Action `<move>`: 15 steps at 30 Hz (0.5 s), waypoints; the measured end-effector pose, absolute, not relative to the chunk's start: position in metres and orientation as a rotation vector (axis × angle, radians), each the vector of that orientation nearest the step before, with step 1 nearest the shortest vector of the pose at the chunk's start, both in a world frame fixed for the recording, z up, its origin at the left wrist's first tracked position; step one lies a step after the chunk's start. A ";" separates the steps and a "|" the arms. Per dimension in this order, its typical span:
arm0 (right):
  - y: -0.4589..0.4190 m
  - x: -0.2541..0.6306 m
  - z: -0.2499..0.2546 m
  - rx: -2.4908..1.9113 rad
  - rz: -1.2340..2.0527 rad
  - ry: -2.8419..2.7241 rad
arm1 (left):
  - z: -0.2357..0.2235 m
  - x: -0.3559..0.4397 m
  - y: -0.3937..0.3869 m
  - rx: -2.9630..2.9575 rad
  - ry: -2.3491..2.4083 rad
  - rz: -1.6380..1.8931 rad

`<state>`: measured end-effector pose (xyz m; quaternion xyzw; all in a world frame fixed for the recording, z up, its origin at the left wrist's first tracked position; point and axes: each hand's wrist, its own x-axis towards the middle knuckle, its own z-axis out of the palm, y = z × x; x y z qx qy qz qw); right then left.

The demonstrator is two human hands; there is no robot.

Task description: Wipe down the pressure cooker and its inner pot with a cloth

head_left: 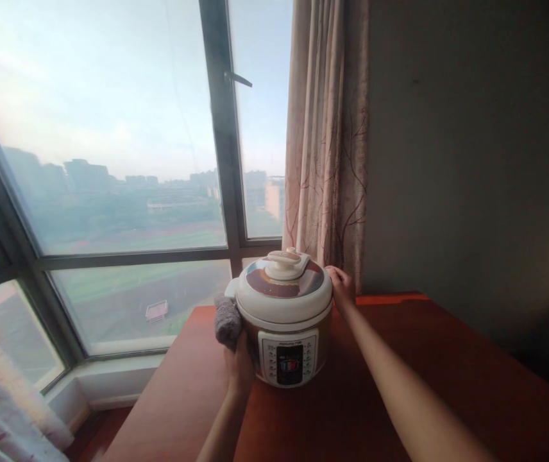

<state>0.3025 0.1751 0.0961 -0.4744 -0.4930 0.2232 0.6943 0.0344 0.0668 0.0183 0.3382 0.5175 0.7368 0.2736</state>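
Observation:
A cream-and-gold electric pressure cooker (281,311) stands upright on the wooden table (375,378). Its lid is on, with a raised handle on top, and its control panel faces me. My left hand (240,366) is closed around a bunched grey cloth (227,319) at the cooker's left side, just below its left side handle. On the other side, my right hand (342,287) is wrapped round the cooker's right side handle, which the fingers mostly hide.
Behind the table are large windows (130,212) with a dark frame and a latch. A patterned curtain (325,141) hangs behind the cooker, and another curtain (5,398) is at the lower left. A dark wall (467,167) rises on the right.

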 end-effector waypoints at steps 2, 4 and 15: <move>0.173 0.302 0.096 -1.084 0.467 -1.092 | 0.016 0.030 0.071 0.878 1.435 1.904; 0.171 0.301 0.097 -1.098 0.446 -1.086 | 0.010 0.033 0.067 0.822 1.557 1.849; 0.172 0.301 0.095 -1.106 0.439 -1.091 | -0.009 0.097 0.005 0.514 1.443 1.940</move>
